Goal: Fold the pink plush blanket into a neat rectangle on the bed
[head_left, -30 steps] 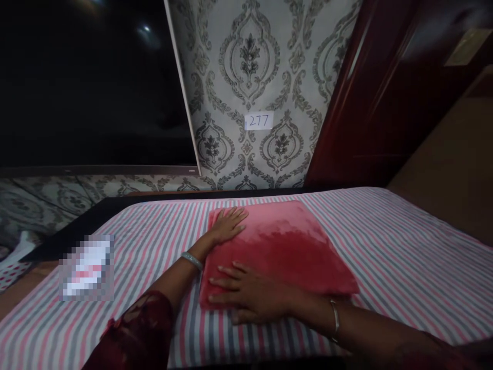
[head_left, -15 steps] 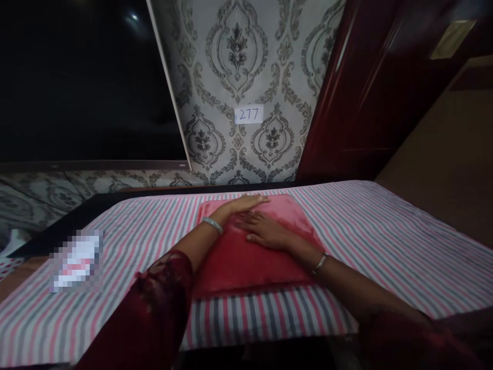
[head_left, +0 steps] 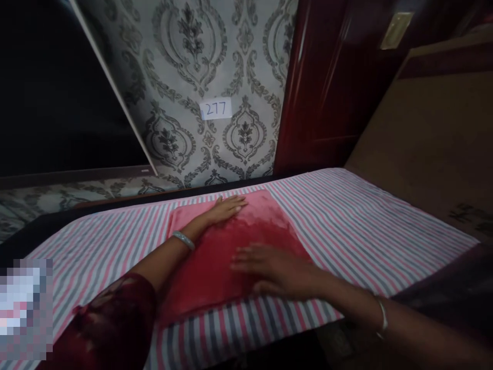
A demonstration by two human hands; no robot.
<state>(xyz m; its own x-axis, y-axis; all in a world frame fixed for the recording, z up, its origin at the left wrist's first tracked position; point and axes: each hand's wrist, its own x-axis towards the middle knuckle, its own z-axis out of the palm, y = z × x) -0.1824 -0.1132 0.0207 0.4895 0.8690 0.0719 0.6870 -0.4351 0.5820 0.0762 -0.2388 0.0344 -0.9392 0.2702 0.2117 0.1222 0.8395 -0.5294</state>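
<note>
On a table-like surface spread with a pink, white and grey striped cloth [head_left: 339, 210]: one flat, four-sided piece of red plush fabric [head_left: 208, 272], lying near the middle, its far part paler than its near part.

Left hand [head_left: 225, 209]: palm down on the far part of the plush, fingers stretched out, gripping nothing; pale green-grey bangle [head_left: 183, 240] at the wrist; dark red patterned sleeve [head_left: 111, 318].

Right hand [head_left: 273, 270]: blurred, over the near right part of the plush, fingers extended, well apart from the left; whether it touches the pile cannot be told. Thin silvery bangle [head_left: 382, 318] at the wrist.

Behind: grey damask-patterned wallpaper [head_left: 192, 43] bearing a small white paper label [head_left: 216, 108], handwritten "277"; large black flat screen [head_left: 57, 103], left; glossy dark red panel [head_left: 323, 92], right.
</note>
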